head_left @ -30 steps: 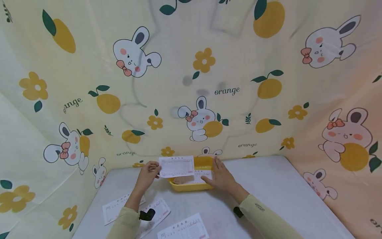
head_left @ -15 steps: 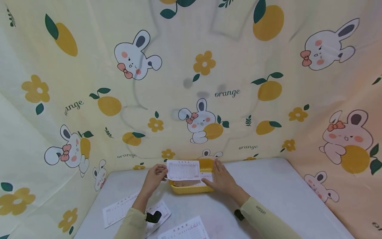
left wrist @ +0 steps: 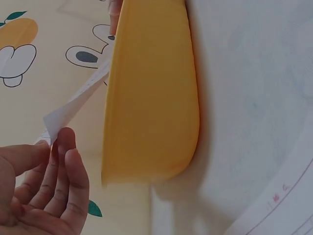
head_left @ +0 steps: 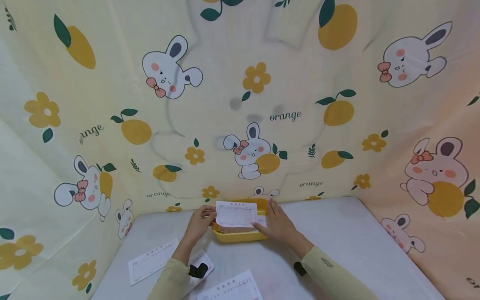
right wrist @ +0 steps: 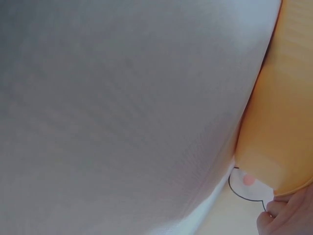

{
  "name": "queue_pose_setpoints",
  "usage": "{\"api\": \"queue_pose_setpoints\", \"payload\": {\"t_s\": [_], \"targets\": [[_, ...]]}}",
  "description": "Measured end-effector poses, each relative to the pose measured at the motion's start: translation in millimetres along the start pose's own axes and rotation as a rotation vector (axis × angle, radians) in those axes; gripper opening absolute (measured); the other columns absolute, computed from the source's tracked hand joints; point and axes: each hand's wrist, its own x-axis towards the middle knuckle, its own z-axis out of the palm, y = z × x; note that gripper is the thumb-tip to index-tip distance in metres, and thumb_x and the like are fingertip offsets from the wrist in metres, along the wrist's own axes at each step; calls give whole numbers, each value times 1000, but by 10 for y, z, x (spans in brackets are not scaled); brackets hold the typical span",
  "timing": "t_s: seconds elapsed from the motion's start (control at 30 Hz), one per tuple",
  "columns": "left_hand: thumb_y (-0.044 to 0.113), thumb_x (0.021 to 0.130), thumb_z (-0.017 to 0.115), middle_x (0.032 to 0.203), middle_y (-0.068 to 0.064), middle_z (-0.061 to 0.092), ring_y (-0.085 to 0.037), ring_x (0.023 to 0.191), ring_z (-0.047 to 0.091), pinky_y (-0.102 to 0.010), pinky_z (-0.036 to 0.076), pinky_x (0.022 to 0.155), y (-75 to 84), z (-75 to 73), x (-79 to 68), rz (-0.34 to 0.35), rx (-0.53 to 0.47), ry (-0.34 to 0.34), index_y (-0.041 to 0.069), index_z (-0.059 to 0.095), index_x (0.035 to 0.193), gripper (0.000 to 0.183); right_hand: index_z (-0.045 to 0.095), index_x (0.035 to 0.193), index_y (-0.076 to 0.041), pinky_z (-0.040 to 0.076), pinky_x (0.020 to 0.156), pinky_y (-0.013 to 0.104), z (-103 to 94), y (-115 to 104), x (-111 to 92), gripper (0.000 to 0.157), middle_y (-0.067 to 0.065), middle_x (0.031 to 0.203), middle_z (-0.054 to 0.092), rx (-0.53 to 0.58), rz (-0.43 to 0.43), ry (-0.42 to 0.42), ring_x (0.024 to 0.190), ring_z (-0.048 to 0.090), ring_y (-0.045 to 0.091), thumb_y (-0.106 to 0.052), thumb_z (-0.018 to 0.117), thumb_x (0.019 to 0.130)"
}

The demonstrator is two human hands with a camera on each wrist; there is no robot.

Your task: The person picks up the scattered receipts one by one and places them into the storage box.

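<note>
My left hand [head_left: 200,223] pinches the left edge of a white printed form slip [head_left: 237,214] between thumb and fingers. The slip is held up over a yellow plastic basket [head_left: 240,238] at the back of the table. In the left wrist view, the slip [left wrist: 68,111] bends at its corner beside the basket wall [left wrist: 151,98]. My right hand [head_left: 280,226] rests at the basket's right end, fingers extended along the rim and thumb reaching inward. Another slip [head_left: 261,219] lies inside the basket, mostly hidden behind the held one, beside something brownish [head_left: 234,230].
On the white table [head_left: 330,241], a printed slip [head_left: 151,262] lies at the left. A second slip [head_left: 200,266] is partly under the left forearm, and a third [head_left: 232,287] sits at the front edge of view. Patterned cloth [head_left: 300,150] hangs around the table.
My left hand has carried the slip rightward, so it now covers more of the basket. My right hand has stayed at the basket's right end.
</note>
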Motion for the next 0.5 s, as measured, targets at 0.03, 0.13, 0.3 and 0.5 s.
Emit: {"api": "queue_pose_setpoints", "payload": {"t_s": [0.03, 0.13, 0.3, 0.5], "targets": [[1, 105, 66, 109, -25, 76, -25, 85, 74, -44, 66, 77, -3, 8, 6, 10, 0, -6, -9, 65, 120, 18, 12, 168, 7, 18, 134, 53, 2, 2, 3, 119, 23, 178, 6, -2, -2, 2, 165, 12, 40, -78, 54, 97], [1, 106, 65, 109, -26, 76, -27, 87, 75, -48, 66, 79, 6, 29, 9, 8, 16, -22, -9, 65, 120, 17, 11, 168, 7, 18, 134, 52, 11, 14, 8, 119, 23, 178, 6, -4, -8, 6, 165, 12, 39, -78, 54, 97], [4, 107, 64, 112, -23, 76, -26, 93, 75, -42, 66, 81, 28, 69, 9, -21, 81, -49, -6, 66, 122, 19, 10, 169, 6, 19, 133, 52, 14, 23, 9, 121, 22, 179, 6, -5, -3, -2, 166, 12, 39, -80, 53, 95], [5, 107, 64, 112, -22, 76, -27, 94, 75, -47, 66, 82, 32, 122, 32, -23, 111, -56, -5, 66, 122, 18, 12, 168, 6, 18, 134, 53, -28, -4, -12, 120, 23, 179, 7, 26, -7, 3, 165, 13, 39, -79, 54, 95]]}}
